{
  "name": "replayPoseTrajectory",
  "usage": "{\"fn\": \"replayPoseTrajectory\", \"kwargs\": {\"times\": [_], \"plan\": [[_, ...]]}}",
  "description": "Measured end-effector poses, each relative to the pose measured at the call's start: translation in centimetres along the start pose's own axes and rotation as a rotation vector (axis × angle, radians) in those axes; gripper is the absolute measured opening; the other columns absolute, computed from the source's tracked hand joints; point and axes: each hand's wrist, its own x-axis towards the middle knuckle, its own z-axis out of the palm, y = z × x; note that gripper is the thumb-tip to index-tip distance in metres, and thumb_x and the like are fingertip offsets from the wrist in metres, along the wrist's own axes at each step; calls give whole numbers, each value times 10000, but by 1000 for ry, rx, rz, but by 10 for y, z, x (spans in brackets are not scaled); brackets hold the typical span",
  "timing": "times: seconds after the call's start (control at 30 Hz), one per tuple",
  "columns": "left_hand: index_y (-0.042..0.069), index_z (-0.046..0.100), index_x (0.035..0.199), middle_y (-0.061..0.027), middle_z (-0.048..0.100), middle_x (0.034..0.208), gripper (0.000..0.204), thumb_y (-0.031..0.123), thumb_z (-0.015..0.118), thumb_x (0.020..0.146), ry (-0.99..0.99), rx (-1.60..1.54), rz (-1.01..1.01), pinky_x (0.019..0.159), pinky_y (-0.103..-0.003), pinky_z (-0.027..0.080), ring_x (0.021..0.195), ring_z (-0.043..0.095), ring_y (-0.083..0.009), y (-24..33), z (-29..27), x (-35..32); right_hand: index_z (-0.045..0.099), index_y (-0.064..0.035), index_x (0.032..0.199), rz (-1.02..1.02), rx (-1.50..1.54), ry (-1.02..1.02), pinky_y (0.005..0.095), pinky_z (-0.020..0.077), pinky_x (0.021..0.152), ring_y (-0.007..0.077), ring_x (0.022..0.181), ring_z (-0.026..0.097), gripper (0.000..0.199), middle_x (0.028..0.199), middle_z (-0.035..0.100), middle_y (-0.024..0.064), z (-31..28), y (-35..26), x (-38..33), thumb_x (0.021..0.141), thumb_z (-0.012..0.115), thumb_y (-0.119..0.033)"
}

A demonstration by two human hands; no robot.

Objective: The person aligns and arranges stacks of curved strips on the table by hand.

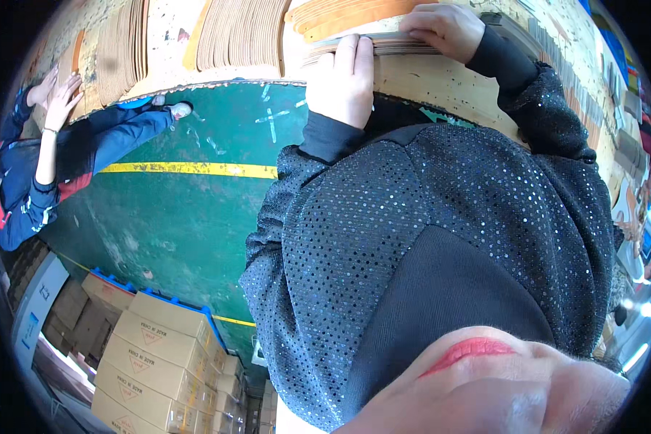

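At the top of the view a thin stack of long, flat brown pieces (401, 46) lies along the near side of the worktable (430, 81). My left hand (342, 76) is closed at the stack's left end, fingers straight and pressed together over it. Curled fingers of my right hand (445, 30) grip the stack nearer its right end; the thumb is partly hidden. Just beyond lies a fanned group of orange-tan flat pieces (358, 17). Another row of brown pieces (242, 35) stands on edge to the left of my hands.
More brown pieces (119, 54) stand farther left, where a co-worker's hands (64, 101) rest by the table edge. Grey pieces (575, 90) line the table at right. Stacked cartons (148, 347) and a yellow floor line (195, 168) are at lower left.
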Motion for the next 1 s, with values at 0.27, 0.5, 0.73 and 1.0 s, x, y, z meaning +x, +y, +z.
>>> {"fn": "replayPoseTrajectory", "kwargs": {"times": [0.27,0.5,0.73,1.0], "plan": [[83,684,1233,-110,663,1291,405,71,660,829,-10,-12,-35,827,-386,577,918,690,-285,1,5,4,739,-80,961,67,167,-67,422,560,748,339,836,695,107,908,721,124,-7,12,1,860,708,-96],[90,685,1233,-99,676,1205,407,49,649,830,-28,-17,-33,832,-387,572,925,686,-289,0,0,4,742,-77,981,-38,206,-102,424,556,787,342,900,692,130,945,726,130,-6,20,3,863,689,-85],[77,692,1214,-105,681,1159,389,43,645,829,-41,-84,-29,828,-393,570,947,681,-298,-1,-1,9,684,-109,804,12,-104,170,406,544,770,335,865,650,113,863,649,123,20,23,21,887,651,-179],[62,673,1227,-103,684,1160,395,55,628,834,-49,-9,-40,845,-401,567,953,680,-303,1,-1,10,715,-118,884,183,-366,-69,416,551,789,327,941,675,87,922,691,139,20,15,34,823,654,-131]]}}
